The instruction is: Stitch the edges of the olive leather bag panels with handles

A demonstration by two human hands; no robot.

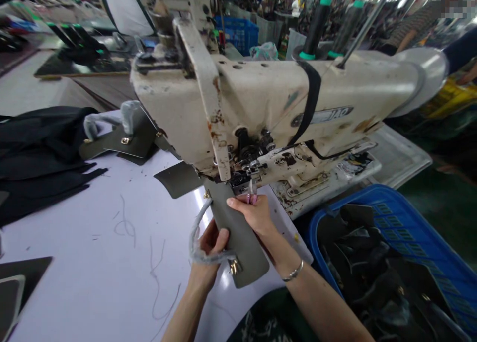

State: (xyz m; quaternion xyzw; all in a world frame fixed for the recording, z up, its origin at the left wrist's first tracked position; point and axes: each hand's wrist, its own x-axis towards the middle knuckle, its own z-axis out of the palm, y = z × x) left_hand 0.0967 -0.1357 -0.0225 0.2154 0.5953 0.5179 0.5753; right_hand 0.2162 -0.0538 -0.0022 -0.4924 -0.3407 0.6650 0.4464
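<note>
At the far left, a heap of black fabric pieces [37, 153] lies on the white counter [93, 233], and a second dark grey-green panel [128, 141] rests against it, with two padded grey loops and a small gold fitting. Loose thread ends [124, 223] curl on the counter's surface nearer the middle.

The left hand [210, 247] is curled up beneath a padded grey loop handle [196, 238], its fingers closed around the loop and the edge of a long grey-green leatherette panel [242, 238]. The panel lies across the counter and runs up under the sewing machine head [268, 94], where its wider end [177, 179] fans out beyond the needle area. A gold fitting [233, 267] sits at its lower end. The right hand [249, 215], with a silver bracelet [292, 271] on the wrist, lies over the panel with its fingers wrapped across the edge, near the presser foot. Something pink shows at the fingertips, too small to tell.

The panel looks light and fairly stiff, though it would probably flex, and its smooth face may slip; its flat middle seems the surest hold, since the loop would swing.

At the right, a blue plastic crate [387, 213] holds dark cut pieces [357, 252].
</note>
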